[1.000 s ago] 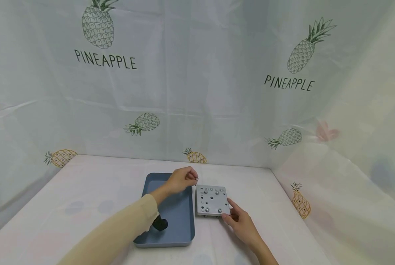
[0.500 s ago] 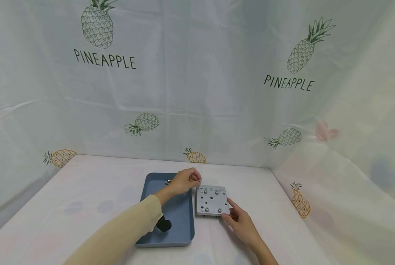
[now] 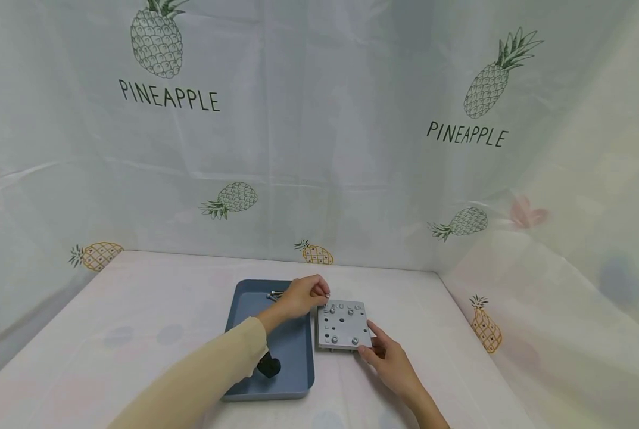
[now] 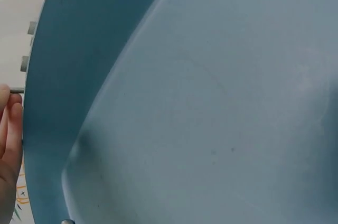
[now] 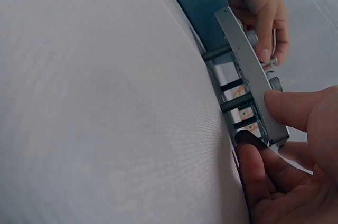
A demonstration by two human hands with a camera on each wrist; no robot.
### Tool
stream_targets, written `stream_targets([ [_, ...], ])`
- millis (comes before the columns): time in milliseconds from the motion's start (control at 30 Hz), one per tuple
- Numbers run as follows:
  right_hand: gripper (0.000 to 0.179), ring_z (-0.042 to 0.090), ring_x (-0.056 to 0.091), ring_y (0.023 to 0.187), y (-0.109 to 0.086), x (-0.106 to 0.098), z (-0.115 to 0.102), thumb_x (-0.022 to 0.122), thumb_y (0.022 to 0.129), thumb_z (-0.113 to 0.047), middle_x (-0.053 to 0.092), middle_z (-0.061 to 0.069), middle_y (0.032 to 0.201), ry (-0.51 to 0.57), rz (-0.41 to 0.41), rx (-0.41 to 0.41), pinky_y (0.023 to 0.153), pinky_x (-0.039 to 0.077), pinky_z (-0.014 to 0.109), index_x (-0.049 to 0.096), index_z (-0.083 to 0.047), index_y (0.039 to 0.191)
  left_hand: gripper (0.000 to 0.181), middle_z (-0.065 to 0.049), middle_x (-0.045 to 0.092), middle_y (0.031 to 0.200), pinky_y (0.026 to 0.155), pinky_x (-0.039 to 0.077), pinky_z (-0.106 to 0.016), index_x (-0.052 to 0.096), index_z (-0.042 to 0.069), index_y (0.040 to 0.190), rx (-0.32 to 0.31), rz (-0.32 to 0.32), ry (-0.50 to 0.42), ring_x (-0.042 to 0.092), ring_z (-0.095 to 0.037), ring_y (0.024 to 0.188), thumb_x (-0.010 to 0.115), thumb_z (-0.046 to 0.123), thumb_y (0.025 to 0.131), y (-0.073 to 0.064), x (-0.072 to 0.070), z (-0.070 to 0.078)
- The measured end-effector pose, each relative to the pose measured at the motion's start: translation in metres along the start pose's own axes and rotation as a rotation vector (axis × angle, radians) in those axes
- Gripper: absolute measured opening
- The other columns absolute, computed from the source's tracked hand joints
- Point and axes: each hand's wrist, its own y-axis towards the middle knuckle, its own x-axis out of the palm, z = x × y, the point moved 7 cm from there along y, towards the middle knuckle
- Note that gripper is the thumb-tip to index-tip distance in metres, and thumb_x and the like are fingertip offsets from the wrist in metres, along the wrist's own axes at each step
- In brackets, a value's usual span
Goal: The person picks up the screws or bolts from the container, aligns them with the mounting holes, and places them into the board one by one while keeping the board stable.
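Just right of the blue tray, on the bench, is the metal plate, with fitted screws jutting out beneath it. The right hand grips its near right corner with thumb and fingers. At the far left corner, the left hand pinches a small screw; whether that touches the plate is unclear. Loose screws lie at the tray's far end.
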Motion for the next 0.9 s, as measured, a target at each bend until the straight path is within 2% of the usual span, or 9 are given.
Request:
stream_targets([
  [267,0.072,0.016,0.064,0.093,0.0003,0.0,0.0005,0.079,0.098,-0.025,0.073,0.006,0.109,-0.004,0.005,0.0,0.073,0.053,0.024,0.046,-0.009,0.16,0.011,0.003,0.067,0.096,0.077,0.052,-0.027,0.068,0.012,0.106,0.012,0.003,0.004,0.061,-0.012,0.087,0.075,0.007,0.099,0.0012,0.0024,-0.0019],
  [667,0.072,0.017,0.063,0.092,-0.0009,-0.0004,-0.0009,0.079,0.097,-0.024,0.072,0.006,0.108,0.01,0.004,0.002,0.073,0.052,0.024,0.046,-0.009,0.16,0.011,0.005,0.068,0.092,0.079,0.052,-0.028,0.069,0.012,0.103,0.054,0.028,0.071,0.061,-0.01,0.086,0.075,0.005,0.098,0.0023,0.0081,-0.0038],
  [900,0.072,0.016,0.063,0.092,-0.0002,0.0,-0.0013,0.078,0.098,-0.025,0.072,0.006,0.108,-0.015,0.003,0.0,0.073,0.053,0.024,0.046,-0.009,0.16,0.011,0.006,0.069,0.091,0.078,0.047,-0.032,0.069,0.012,0.103,0.062,0.034,0.102,0.056,-0.013,0.085,0.076,0.006,0.097,0.0017,0.0091,-0.0073],
])
